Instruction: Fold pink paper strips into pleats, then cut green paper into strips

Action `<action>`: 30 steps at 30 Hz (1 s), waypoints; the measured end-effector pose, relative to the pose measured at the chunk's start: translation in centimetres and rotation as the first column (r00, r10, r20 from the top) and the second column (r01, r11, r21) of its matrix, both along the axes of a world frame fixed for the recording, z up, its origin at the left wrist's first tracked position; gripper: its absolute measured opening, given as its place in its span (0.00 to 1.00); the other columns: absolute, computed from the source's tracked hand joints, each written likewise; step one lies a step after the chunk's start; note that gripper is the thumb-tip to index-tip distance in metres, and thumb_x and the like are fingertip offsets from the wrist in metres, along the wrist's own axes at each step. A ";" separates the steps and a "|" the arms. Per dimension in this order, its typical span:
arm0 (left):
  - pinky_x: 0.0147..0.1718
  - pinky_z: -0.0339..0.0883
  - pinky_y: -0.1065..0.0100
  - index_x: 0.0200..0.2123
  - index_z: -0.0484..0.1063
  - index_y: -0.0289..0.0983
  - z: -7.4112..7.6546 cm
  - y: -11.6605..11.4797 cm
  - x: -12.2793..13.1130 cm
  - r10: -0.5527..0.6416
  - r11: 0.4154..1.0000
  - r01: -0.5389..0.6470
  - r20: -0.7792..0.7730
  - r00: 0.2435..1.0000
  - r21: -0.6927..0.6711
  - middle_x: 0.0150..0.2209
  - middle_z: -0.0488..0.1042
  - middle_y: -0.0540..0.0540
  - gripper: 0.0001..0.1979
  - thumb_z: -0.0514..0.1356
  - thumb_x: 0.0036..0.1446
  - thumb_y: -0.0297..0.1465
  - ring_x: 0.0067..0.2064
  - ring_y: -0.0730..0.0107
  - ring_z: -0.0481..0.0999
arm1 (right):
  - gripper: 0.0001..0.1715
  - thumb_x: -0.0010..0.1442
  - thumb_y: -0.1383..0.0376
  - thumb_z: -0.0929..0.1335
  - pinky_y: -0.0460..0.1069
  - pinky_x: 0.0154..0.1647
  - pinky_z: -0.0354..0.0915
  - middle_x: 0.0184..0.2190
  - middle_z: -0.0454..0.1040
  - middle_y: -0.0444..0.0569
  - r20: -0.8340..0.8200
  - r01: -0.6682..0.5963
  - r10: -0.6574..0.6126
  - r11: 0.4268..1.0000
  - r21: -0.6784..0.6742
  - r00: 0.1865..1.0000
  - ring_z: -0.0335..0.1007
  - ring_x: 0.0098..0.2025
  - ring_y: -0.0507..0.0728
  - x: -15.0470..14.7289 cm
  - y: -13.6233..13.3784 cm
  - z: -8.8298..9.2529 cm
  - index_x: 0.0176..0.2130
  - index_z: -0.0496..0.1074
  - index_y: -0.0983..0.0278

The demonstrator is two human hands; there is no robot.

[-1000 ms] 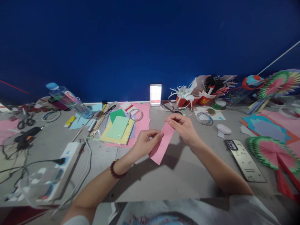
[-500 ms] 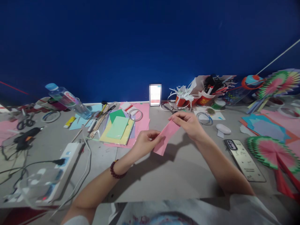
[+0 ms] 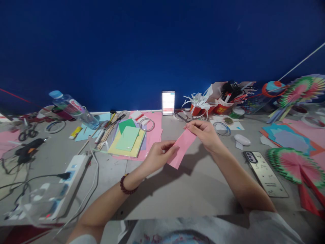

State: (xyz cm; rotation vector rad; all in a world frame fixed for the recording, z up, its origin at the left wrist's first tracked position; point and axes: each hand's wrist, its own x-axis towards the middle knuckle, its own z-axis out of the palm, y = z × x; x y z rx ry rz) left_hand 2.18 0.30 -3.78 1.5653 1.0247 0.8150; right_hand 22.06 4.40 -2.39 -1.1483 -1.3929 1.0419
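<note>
A narrow pink paper strip (image 3: 182, 148) is held slantwise above the grey table (image 3: 193, 189). My left hand (image 3: 158, 156), with a dark bead bracelet on its wrist, pinches the strip's left edge near the lower end. My right hand (image 3: 204, 134) pinches the strip's upper end with thumb and fingers closed. Both hands are raised a little off the table, and the strip casts a shadow beneath them.
A stack of coloured paper sheets (image 3: 129, 139) lies to the left, a phone (image 3: 265, 173) to the right beside folded paper fans (image 3: 291, 164). A power strip (image 3: 68, 179), glue gun (image 3: 26, 149), water bottle (image 3: 73, 108), tape rolls and red cups (image 3: 218, 106) crowd the table's edges.
My right hand has lifted the strip's upper end up and to the right, so the strip lies flatter and shows shorter. My left hand has hardly moved.
</note>
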 end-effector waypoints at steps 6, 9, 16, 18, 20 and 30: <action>0.34 0.66 0.71 0.41 0.63 0.39 -0.3 0.2 -0.1 0.200 0.965 -0.210 0.075 0.977 0.158 0.35 0.75 0.47 0.18 0.66 0.49 0.32 0.37 0.70 0.75 | 0.10 0.53 0.57 0.72 0.46 0.30 0.62 0.28 0.77 0.45 -0.099 0.139 -0.133 0.988 0.067 0.986 0.69 0.30 0.51 0.5 0.3 -0.4 0.28 0.77 0.61; 0.38 0.67 0.69 0.33 0.62 0.38 -0.1 0.1 -0.2 0.256 0.916 -0.274 0.098 0.962 0.292 0.38 0.74 0.46 0.13 0.65 0.51 0.31 0.39 0.70 0.75 | 0.10 0.52 0.57 0.72 0.46 0.29 0.62 0.27 0.76 0.44 -0.184 0.173 -0.159 0.983 0.061 0.970 0.68 0.28 0.51 0.5 0.4 -0.4 0.28 0.77 0.60; 0.46 0.67 0.63 0.30 0.65 0.38 0.4 0.0 -0.3 0.255 0.833 -0.252 0.063 0.965 0.492 0.45 0.75 0.41 0.08 0.64 0.54 0.29 0.49 0.63 0.74 | 0.12 0.52 0.54 0.73 0.46 0.26 0.61 0.24 0.74 0.43 -0.282 0.231 -0.213 0.972 0.031 0.935 0.65 0.25 0.50 0.3 0.1 0.0 0.28 0.76 0.61; 0.49 0.66 0.61 0.33 0.68 0.38 0.4 0.0 -0.4 0.265 0.801 -0.249 0.051 0.963 0.544 0.47 0.74 0.41 0.06 0.64 0.54 0.30 0.52 0.62 0.73 | 0.13 0.51 0.54 0.73 0.45 0.25 0.61 0.24 0.74 0.43 -0.306 0.235 -0.221 0.972 0.009 0.926 0.64 0.25 0.49 0.2 0.1 0.1 0.27 0.75 0.61; 0.51 0.65 0.60 0.34 0.69 0.38 0.5 0.1 -0.4 0.272 0.791 -0.243 0.033 0.962 0.561 0.48 0.73 0.41 0.05 0.64 0.55 0.30 0.53 0.61 0.72 | 0.14 0.50 0.53 0.74 0.45 0.24 0.60 0.24 0.74 0.43 -0.324 0.228 -0.220 0.974 -0.015 0.920 0.63 0.24 0.49 0.2 0.0 0.2 0.27 0.75 0.61; 0.54 0.64 0.57 0.23 0.71 0.37 0.8 0.7 -0.7 0.259 0.923 -0.287 0.137 0.956 0.257 0.43 0.76 0.41 0.12 0.62 0.57 0.35 0.52 0.59 0.73 | 0.19 0.53 0.47 0.70 0.47 0.25 0.61 0.26 0.74 0.46 -0.162 0.256 -0.248 0.966 0.031 0.955 0.65 0.25 0.52 -0.2 -0.5 0.4 0.29 0.74 0.60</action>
